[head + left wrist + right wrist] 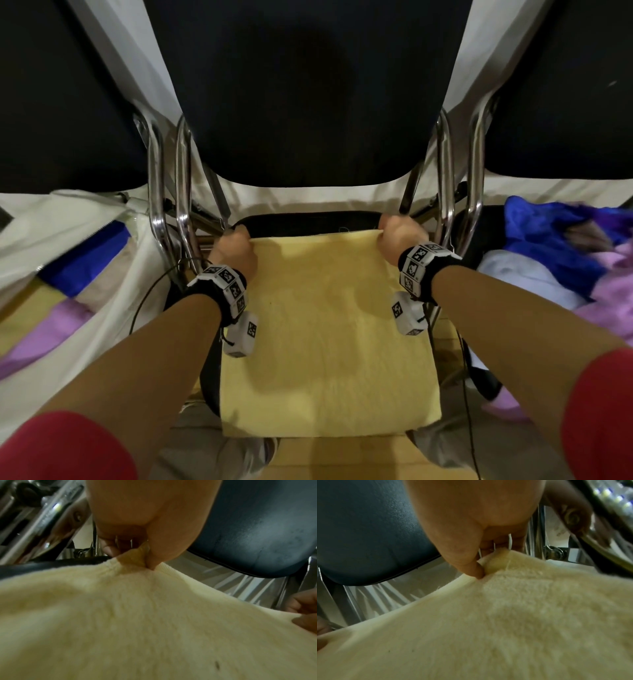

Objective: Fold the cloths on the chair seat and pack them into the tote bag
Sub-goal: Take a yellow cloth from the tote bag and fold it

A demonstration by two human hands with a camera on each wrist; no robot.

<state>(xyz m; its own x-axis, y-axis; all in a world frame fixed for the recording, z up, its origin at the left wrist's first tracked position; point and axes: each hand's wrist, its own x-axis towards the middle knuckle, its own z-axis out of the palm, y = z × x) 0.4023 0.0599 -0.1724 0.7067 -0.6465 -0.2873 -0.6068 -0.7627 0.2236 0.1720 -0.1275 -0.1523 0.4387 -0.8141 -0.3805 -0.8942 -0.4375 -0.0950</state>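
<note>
At the left edge stands the cream tote bag with folded cloths inside. In the middle, the yellow cloth lies spread on the black chair seat. My left hand and my right hand each pinch one far corner. At right lies a pile of blue and pink cloths.
</note>
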